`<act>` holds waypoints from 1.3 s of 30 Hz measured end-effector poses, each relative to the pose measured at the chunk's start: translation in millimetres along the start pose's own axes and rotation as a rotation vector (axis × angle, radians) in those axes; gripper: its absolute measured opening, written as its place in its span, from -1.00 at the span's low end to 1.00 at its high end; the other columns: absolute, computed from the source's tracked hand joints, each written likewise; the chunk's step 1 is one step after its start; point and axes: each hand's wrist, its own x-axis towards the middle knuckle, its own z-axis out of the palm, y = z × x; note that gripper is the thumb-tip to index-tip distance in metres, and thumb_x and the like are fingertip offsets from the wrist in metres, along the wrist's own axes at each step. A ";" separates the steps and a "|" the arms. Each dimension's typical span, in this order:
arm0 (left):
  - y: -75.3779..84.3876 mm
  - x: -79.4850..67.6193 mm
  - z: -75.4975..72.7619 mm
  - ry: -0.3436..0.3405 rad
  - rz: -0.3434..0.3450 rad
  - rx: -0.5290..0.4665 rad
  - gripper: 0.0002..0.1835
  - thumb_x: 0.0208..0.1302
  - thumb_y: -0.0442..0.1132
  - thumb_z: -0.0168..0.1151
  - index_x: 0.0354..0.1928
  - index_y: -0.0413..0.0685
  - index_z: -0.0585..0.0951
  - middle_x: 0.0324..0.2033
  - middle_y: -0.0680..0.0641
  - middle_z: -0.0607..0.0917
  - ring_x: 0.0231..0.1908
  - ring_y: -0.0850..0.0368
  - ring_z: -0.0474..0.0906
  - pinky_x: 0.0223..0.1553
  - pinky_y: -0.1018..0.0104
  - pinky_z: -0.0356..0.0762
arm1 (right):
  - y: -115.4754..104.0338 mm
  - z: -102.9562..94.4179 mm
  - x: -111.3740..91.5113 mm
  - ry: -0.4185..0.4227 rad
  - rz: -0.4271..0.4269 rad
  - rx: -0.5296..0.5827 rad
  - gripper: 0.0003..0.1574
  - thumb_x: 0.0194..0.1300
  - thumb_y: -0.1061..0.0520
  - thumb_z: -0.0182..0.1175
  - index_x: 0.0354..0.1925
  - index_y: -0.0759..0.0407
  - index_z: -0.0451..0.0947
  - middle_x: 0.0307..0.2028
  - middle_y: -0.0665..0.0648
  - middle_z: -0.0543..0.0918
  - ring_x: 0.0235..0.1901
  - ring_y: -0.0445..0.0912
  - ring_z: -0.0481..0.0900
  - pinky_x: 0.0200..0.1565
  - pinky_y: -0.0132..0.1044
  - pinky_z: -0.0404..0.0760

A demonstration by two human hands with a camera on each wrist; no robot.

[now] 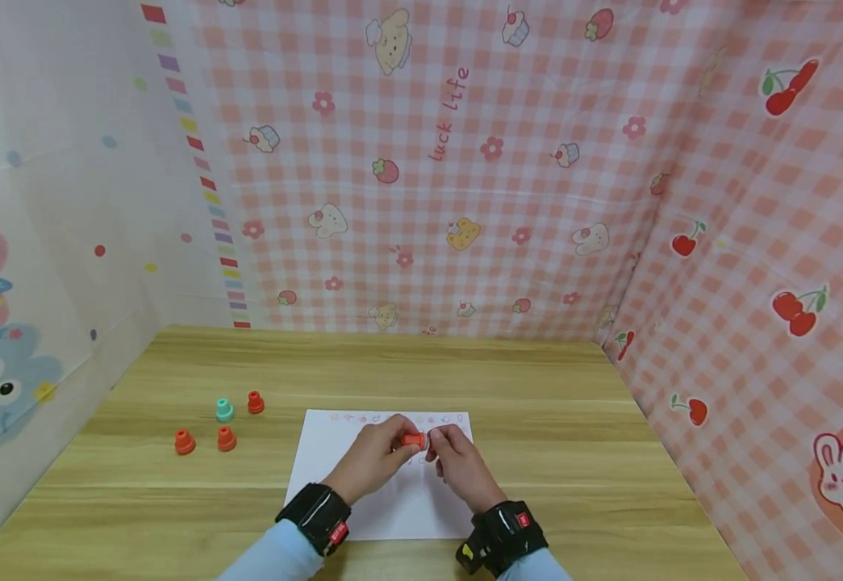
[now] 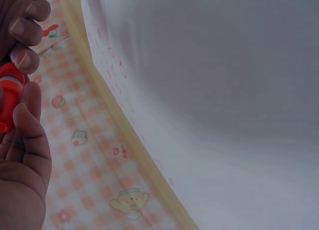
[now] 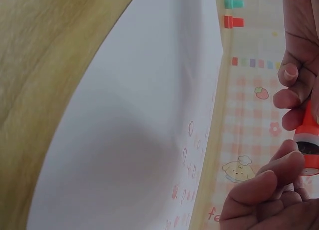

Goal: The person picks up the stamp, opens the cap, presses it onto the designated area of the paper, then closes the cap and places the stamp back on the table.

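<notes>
My left hand (image 1: 370,456) pinches the body of a red toy stamp (image 1: 412,440) above a white sheet of paper (image 1: 392,512). Just to the right, my right hand (image 1: 462,468) pinches the stamp's red cap (image 3: 311,162) between thumb and fingers. The right wrist view shows a dark gap between cap and body beside a pale ring, with the cap tilted at the stamp's end. In the left wrist view the stamp (image 2: 9,103) is partly cut off by the frame's edge. Small reddish prints line the paper's far edge, some hidden behind the hands.
To the left on the wooden table (image 1: 552,387) stand a teal stamp (image 1: 224,410) and three red stamps, one of them (image 1: 185,441) nearest the left side. A pink checked cloth (image 1: 421,202) hangs behind the table and on the right; a pale cloth hangs on the left.
</notes>
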 end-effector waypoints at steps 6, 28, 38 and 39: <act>0.7 1.7 1.2 -0.001 -0.009 -0.011 -0.88 0.30 -0.29 0.33 -0.20 -0.02 0.57 -0.53 0.19 0.54 -0.53 0.33 0.38 -0.49 0.39 0.38 | -1.2 0.4 -0.2 -0.028 0.026 0.047 -0.63 0.60 -0.02 -0.12 -0.04 0.27 0.40 -0.34 0.12 0.52 -0.47 -0.10 0.38 -0.42 -0.31 0.36; 6.6 6.3 6.0 -0.045 -0.037 -0.065 -0.87 0.35 -0.23 0.29 -0.20 -0.04 0.51 -0.51 0.11 0.60 -0.51 0.29 0.45 -0.48 0.38 0.41 | -1.5 2.6 -2.1 -0.036 -0.009 0.212 -0.74 0.60 0.07 -0.10 -0.17 0.25 0.36 -0.41 0.05 0.43 -0.47 -0.13 0.36 -0.41 -0.37 0.38; 6.5 6.9 3.5 -0.058 -0.033 -0.043 -0.86 0.34 -0.24 0.31 -0.20 -0.03 0.52 -0.56 0.16 0.53 -0.54 0.29 0.40 -0.51 0.40 0.37 | 0.2 4.3 -1.8 -0.039 -0.035 0.196 -0.72 0.60 0.08 -0.12 -0.16 0.29 0.35 -0.41 0.07 0.44 -0.49 -0.14 0.35 -0.42 -0.38 0.36; 6.4 7.0 2.9 -0.057 -0.027 -0.037 -0.86 0.34 -0.24 0.31 -0.20 -0.02 0.52 -0.55 0.17 0.54 -0.54 0.30 0.40 -0.50 0.40 0.38 | -0.1 4.6 -1.5 -0.040 -0.034 0.191 -0.71 0.60 0.08 -0.12 -0.16 0.29 0.35 -0.41 0.07 0.45 -0.49 -0.14 0.35 -0.42 -0.38 0.36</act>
